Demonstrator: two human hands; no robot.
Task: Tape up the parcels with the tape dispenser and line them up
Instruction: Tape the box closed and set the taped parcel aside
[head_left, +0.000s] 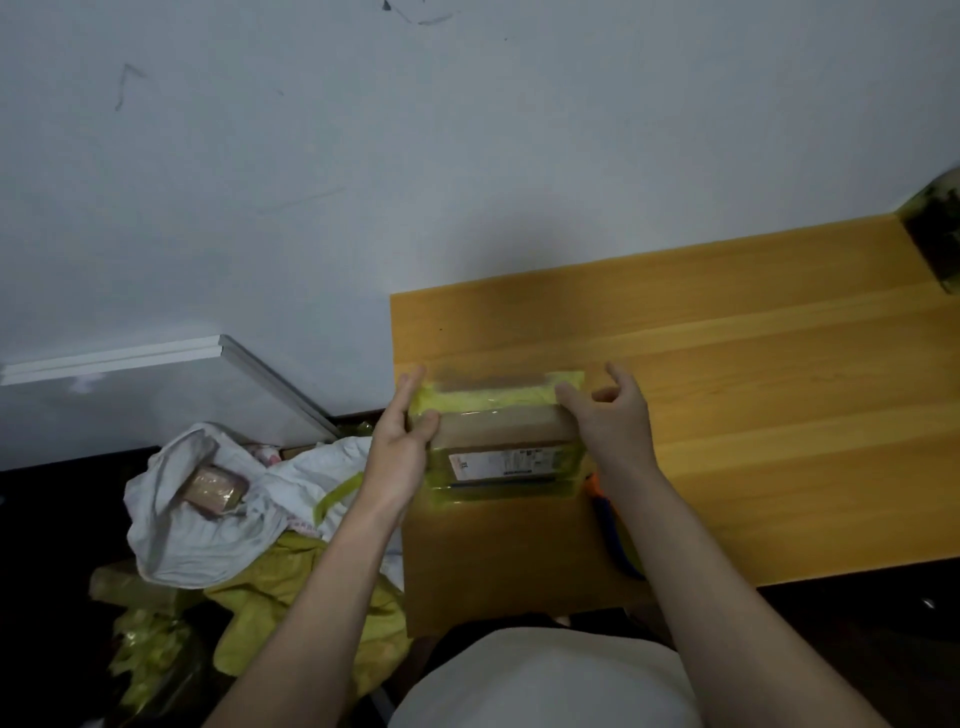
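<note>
A brown cardboard parcel with yellow tape bands and a white label lies on the wooden table near its left edge. My left hand presses flat against the parcel's left side, thumb on its top. My right hand rests against the parcel's right end, fingers loosely spread. An orange and blue tape dispenser lies on the table under my right forearm, mostly hidden.
A white sack on the floor to the left holds another taped parcel. Yellow bags lie beside it. A dark yellow-taped object stands at the table's far right corner. A wall rises behind the table.
</note>
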